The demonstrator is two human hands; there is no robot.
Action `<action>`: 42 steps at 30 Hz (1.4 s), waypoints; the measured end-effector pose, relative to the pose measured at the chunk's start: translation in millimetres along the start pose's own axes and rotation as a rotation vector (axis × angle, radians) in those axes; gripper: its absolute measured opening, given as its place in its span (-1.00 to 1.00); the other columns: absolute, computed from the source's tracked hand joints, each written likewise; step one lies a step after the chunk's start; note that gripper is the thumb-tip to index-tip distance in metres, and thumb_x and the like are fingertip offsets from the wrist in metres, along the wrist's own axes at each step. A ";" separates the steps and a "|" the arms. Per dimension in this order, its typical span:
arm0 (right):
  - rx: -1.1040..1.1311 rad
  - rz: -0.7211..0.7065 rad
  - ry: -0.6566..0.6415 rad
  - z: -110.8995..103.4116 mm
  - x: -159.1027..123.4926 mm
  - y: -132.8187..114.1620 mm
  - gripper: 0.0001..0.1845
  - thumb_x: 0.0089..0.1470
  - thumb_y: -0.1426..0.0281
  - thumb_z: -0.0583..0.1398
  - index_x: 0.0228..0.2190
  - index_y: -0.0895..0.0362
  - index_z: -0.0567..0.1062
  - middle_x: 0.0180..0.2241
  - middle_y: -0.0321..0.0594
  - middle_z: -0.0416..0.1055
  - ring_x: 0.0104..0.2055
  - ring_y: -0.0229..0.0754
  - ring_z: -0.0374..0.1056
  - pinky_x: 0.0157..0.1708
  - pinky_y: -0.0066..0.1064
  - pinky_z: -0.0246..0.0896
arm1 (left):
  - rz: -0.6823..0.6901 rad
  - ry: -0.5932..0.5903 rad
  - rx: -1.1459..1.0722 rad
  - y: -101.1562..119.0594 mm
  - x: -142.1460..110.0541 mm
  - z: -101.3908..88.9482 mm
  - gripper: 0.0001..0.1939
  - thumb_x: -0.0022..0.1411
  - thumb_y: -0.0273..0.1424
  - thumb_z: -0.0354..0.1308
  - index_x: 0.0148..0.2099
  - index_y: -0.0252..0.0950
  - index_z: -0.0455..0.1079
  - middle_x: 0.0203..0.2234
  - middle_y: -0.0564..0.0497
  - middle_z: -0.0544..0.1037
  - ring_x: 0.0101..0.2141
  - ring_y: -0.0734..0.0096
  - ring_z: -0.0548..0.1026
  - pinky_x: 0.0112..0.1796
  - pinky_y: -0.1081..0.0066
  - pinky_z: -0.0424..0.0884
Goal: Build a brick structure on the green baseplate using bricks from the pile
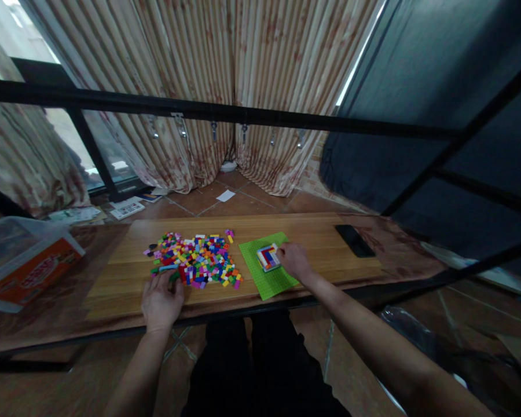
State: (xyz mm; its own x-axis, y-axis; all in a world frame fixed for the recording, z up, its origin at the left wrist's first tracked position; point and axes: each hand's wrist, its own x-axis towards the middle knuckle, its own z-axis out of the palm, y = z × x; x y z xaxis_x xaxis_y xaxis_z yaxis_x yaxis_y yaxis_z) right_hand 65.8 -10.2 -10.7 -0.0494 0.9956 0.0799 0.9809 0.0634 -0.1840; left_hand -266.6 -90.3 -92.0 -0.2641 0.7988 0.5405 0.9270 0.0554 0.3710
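Observation:
A small block of stacked toy bricks, white with red, blue and yellow on top, sits on a bright green baseplate. At the right edge of this stack is my right hand, its fingers closed in a pinch; whatever is between the fingertips is hidden. A wide pile of loose multicoloured bricks lies left of the baseplate. My left hand rests at the pile's near left corner, palm down with fingers apart and bent, next to dark green and light blue bricks.
The wooden board carries the bricks and, toward the right, a black phone. On the far left stands a clear plastic box with an orange label. A black metal bar crosses in front of the curtains.

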 end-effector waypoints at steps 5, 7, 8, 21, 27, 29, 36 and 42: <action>-0.028 0.097 0.036 0.0 -3.5 19.5 -0.64 0.21 0.39 0.02 -0.32 0.27 0.59 -0.31 0.13 0.56 -0.26 0.00 0.49 -0.34 -0.35 0.16 | 0.001 -0.005 0.004 3.1 -2.0 -2.3 -0.70 0.20 -0.34 0.00 -0.07 -0.29 0.43 -0.19 -0.13 0.55 -0.13 0.11 0.44 -0.07 0.20 0.31; -0.018 0.126 0.074 -1.0 -3.9 21.2 -0.63 0.21 0.31 0.05 -0.18 0.28 0.55 -0.32 0.12 0.56 -0.26 0.04 0.49 -0.35 -0.32 0.18 | -0.002 -0.003 -0.010 2.9 -3.0 -2.5 -0.69 0.20 -0.34 0.00 -0.07 -0.31 0.43 -0.19 -0.15 0.55 -0.12 0.10 0.44 -0.06 0.19 0.31; 0.002 0.130 0.107 -1.7 -4.2 19.0 -0.61 0.21 0.28 0.06 -0.13 0.28 0.52 -0.32 0.10 0.56 -0.26 0.05 0.48 -0.34 -0.31 0.19 | -0.007 -0.006 -0.022 2.5 -3.5 -2.7 -0.69 0.20 -0.35 0.00 -0.06 -0.31 0.43 -0.19 -0.15 0.55 -0.12 0.09 0.44 -0.05 0.18 0.31; 0.446 -0.499 -0.129 36.4 -66.2 -134.2 -0.79 0.17 0.42 0.10 -0.23 0.08 0.54 -0.23 -0.21 0.50 -0.21 -0.19 0.41 -0.21 -0.43 0.19 | -0.074 -0.031 -0.179 -4.2 -8.9 1.4 -0.62 0.19 -0.46 -0.06 0.04 -0.30 0.36 -0.09 -0.16 0.53 -0.07 0.09 0.45 -0.01 0.13 0.35; 0.443 -0.522 -0.078 42.1 -41.2 -169.6 -0.77 0.16 0.47 0.10 -0.26 0.08 0.56 -0.22 -0.21 0.50 -0.18 -0.17 0.40 -0.16 -0.41 0.20 | -0.094 -0.027 -0.199 -5.6 -10.3 3.9 -0.63 0.25 -0.41 -0.09 0.06 -0.32 0.34 -0.09 -0.18 0.53 -0.07 0.10 0.45 -0.01 0.15 0.34; 0.426 -0.549 -0.079 44.7 -30.2 -181.4 -0.75 0.15 0.48 0.10 -0.21 0.08 0.55 -0.17 -0.19 0.50 -0.13 -0.17 0.39 -0.10 -0.40 0.20 | -0.099 -0.029 -0.200 -5.9 -10.3 4.4 -0.63 0.26 -0.39 -0.10 0.06 -0.31 0.34 -0.08 -0.19 0.52 -0.07 0.09 0.45 -0.02 0.14 0.34; 0.393 -0.625 -0.122 54.0 -30.4 -205.3 -0.64 0.12 0.50 0.12 -0.04 0.06 0.47 -0.05 -0.16 0.45 0.00 -0.13 0.32 0.04 -0.32 0.18 | -0.078 0.008 -0.215 -7.3 -9.1 5.3 -0.63 0.31 -0.34 -0.14 0.05 -0.31 0.35 -0.10 -0.18 0.53 -0.09 0.15 0.47 -0.04 0.18 0.36; 0.534 -0.536 -0.070 41.6 -56.6 -175.1 -0.72 0.16 0.45 0.11 -0.11 0.06 0.51 -0.14 -0.19 0.47 -0.07 -0.18 0.37 -0.03 -0.38 0.22 | -0.068 -0.005 -0.213 -9.6 -6.7 2.2 -0.61 0.32 -0.33 -0.17 0.02 -0.32 0.38 -0.13 -0.17 0.55 -0.10 0.17 0.48 -0.05 0.21 0.36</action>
State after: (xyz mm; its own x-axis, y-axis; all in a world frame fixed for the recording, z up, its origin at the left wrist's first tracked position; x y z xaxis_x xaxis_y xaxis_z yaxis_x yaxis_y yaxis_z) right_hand -111.0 -74.8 -23.8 -0.5230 0.8198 0.2334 0.5954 0.5474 -0.5881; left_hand -273.1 -94.8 -100.9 -0.3223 0.8007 0.5050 0.8295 -0.0181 0.5582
